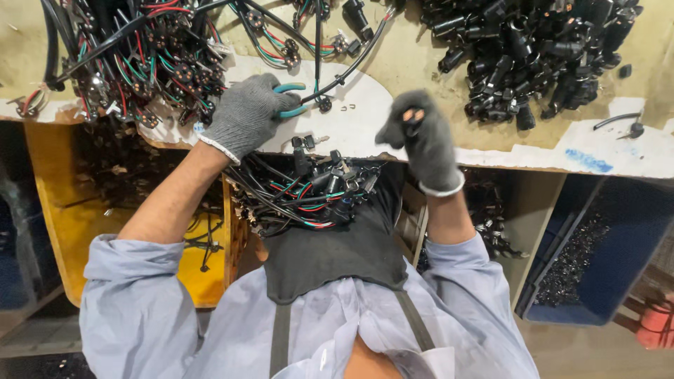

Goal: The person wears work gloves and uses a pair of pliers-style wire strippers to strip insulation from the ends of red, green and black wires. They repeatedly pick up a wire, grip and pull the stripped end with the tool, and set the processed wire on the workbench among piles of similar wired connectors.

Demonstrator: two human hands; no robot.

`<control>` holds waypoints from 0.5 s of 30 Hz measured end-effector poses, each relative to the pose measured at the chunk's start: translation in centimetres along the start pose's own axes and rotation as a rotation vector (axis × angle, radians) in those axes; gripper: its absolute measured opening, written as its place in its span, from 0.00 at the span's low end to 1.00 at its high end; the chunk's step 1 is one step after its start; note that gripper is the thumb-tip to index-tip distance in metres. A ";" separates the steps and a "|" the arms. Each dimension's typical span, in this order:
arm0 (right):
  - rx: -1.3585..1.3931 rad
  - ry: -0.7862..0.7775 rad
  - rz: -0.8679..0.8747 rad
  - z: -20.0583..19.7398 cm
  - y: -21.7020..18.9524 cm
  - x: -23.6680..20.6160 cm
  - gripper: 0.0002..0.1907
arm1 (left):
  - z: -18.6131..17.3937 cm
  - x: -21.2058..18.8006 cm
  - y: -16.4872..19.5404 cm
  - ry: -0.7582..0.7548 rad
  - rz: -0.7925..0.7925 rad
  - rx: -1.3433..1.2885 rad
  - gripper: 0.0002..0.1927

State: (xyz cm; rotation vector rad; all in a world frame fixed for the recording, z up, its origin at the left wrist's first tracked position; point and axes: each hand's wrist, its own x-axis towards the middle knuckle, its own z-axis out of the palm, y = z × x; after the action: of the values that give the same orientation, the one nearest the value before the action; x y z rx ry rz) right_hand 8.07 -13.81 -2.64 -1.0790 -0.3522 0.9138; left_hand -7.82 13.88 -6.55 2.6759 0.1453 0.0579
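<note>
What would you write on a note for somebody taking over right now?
Left hand: gloved, closed on the teal-handled pliers, by a black cable on the bench.
Right hand: gloved, fingers pinching a small dark part; what it is, I cannot tell.
Done: a bundle of wired pieces lies in the apron.
Left: a wire tangle at the left, and a pile of black connectors at the right.
</note>
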 end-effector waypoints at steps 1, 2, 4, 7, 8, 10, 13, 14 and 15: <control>-0.184 -0.007 0.032 0.5 0.5 -0.5 0.16 | 0.2 -0.1 -0.1 0.041 0.013 0.020 0.11; -0.368 -0.011 0.061 1.0 0.8 -0.9 0.18 | 0.3 -0.1 -0.3 0.081 0.030 0.041 0.11; -0.743 -0.063 -0.123 1.8 1.0 -1.4 0.15 | 0.3 0.1 -0.7 0.096 0.008 -0.003 0.08; -0.978 -0.089 -0.239 2.5 0.4 -1.6 0.15 | 0.1 0.6 -0.9 -0.028 -0.096 -0.143 0.10; -0.996 -0.087 -0.245 2.7 0.2 -1.6 0.15 | 0.0 0.6 -0.7 -0.101 -0.143 -0.201 0.12; -0.992 -0.049 -0.209 2.8 0.0 -1.6 0.14 | -0.1 0.6 -0.5 -0.102 -0.099 -0.139 0.10; -1.003 -0.023 -0.209 2.9 0.2 -2.0 0.14 | -0.4 0.2 0.3 -0.078 -0.035 -0.027 0.07; -1.008 -0.017 -0.217 2.9 0.4 -2.2 0.15 | -0.5 0.1 0.6 -0.070 -0.013 0.014 0.08; -1.030 -0.008 -0.246 2.8 0.6 -2.3 0.15 | -0.5 -0.1 0.9 -0.096 -0.002 0.034 0.08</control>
State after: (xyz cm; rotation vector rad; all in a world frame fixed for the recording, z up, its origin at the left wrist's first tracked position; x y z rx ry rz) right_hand 4.53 -13.81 -1.47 -1.9070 -1.0010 0.4839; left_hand -7.87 13.30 -5.70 2.7056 0.1189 -0.0746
